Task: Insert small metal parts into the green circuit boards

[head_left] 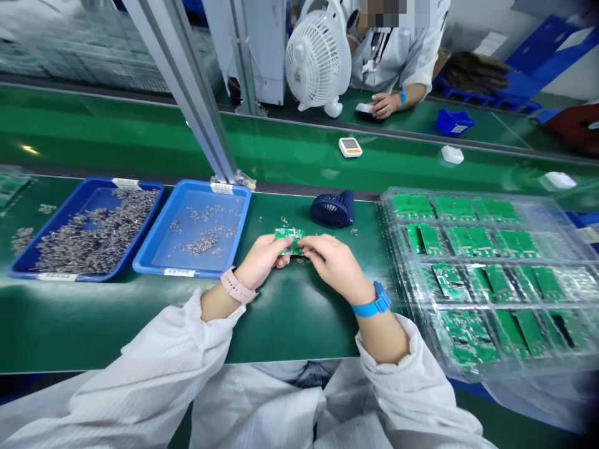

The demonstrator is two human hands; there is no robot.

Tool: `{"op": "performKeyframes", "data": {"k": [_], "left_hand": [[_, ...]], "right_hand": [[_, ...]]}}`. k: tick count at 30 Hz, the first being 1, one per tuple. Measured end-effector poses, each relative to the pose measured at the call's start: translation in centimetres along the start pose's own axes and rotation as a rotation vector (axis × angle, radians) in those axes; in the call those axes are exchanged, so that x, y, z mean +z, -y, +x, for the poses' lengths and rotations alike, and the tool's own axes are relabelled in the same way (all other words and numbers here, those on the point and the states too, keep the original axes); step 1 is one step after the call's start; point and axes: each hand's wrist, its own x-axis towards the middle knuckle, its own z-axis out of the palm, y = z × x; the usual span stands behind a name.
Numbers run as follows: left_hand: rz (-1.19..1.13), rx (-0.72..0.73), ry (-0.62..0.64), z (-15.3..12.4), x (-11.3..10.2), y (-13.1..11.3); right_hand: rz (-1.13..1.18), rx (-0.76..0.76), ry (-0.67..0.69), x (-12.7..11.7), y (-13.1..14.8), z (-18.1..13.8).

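We hold a small green board (289, 239) between our two hands, low over the green table (290, 324). Our left hand (262, 259) pinches the board's left end, thumb and fingers pressed together on it. Our right hand (334, 265) pinches the right end the same way. Its fingertips hide that edge, so we cannot be sure if a tiny part sits under them too. The board's long side runs from one hand to the other, left to right, and it lies about flat. Both hands are just as near to it. Left of the grip, close to our left hand, sits a blue tray (224, 255) with a few small metal parts (203, 240). Right of the grip, nearer our right hand, is a clear tray (412, 274) full of more green boards (468, 240).
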Motion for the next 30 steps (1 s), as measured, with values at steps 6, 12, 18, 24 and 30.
{"op": "performKeyframes", "data": {"k": [6, 12, 18, 24, 30], "left_hand": [[-0.352, 0.129, -0.05, 0.1, -0.3, -0.7], [-0.449, 0.136, -0.037, 0.3, -0.8, -0.6], [-0.465, 0.118, -0.051, 0.5, -0.8, -0.4], [-0.46, 0.122, -0.049, 0.5, -0.8, -0.5], [-0.466, 0.113, -0.052, 0.4, -0.8, -0.5]], "right_hand": [[-0.121, 0.187, -0.306, -2.4, -0.7, -0.3], [-0.486, 0.587, -0.311, -4.7, -3.5, -1.5], [-0.395, 0.534, -0.08, -2.6, -3.0, -1.1], [-0.42, 0.398, 0.061, -0.5, -2.0, -0.4], [-0.17, 0.386, 0.096, -1.7, -2.4, -0.8]]}}
